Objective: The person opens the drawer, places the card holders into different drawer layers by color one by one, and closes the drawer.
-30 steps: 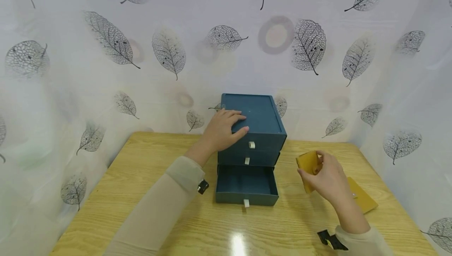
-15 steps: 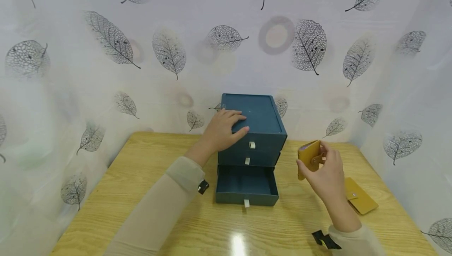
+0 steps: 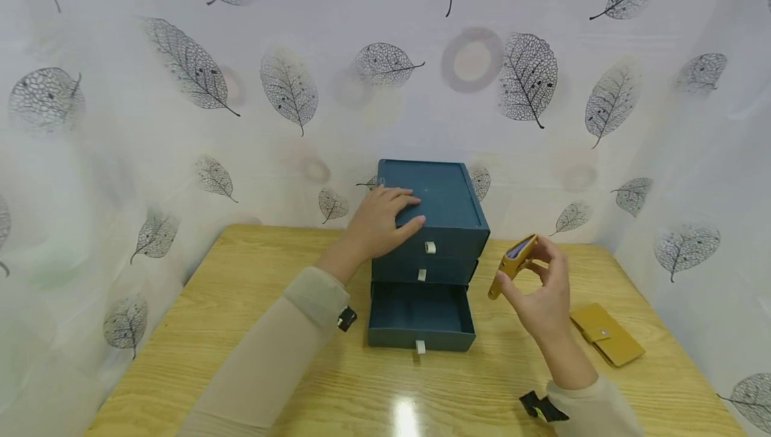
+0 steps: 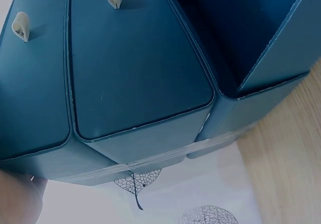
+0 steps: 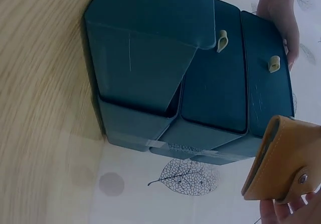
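My left hand (image 3: 381, 223) rests on the top left of a dark blue drawer cabinet (image 3: 430, 189), its fingers spread over the top. The cabinet's bottom drawer (image 3: 415, 340) is pulled out, and its visible floor is bare. To the right, above the table, my right hand (image 3: 545, 290) pinches a small mustard-yellow wallet (image 3: 510, 266) between thumb and fingers. Tilted on edge, the wallet shows purplish contents along its upper opening. In the right wrist view, the snap strap of the wallet (image 5: 288, 158) is fastened. A second, flat yellow wallet (image 3: 607, 334) with a snap lies beyond the right wrist.
The wooden table (image 3: 253, 303) carries the cabinet at its back middle. Behind it hangs a pale curtain (image 3: 337, 15) printed with leaves. White loop pulls mark each drawer, such as the top pull (image 3: 430, 247). A black strap piece (image 3: 543, 407) hangs at the right sleeve.
My right hand has moved left and slightly up toward the cabinet, turning the wallet so its opening shows. More of the flat wallet is uncovered. The left hand has stayed put.
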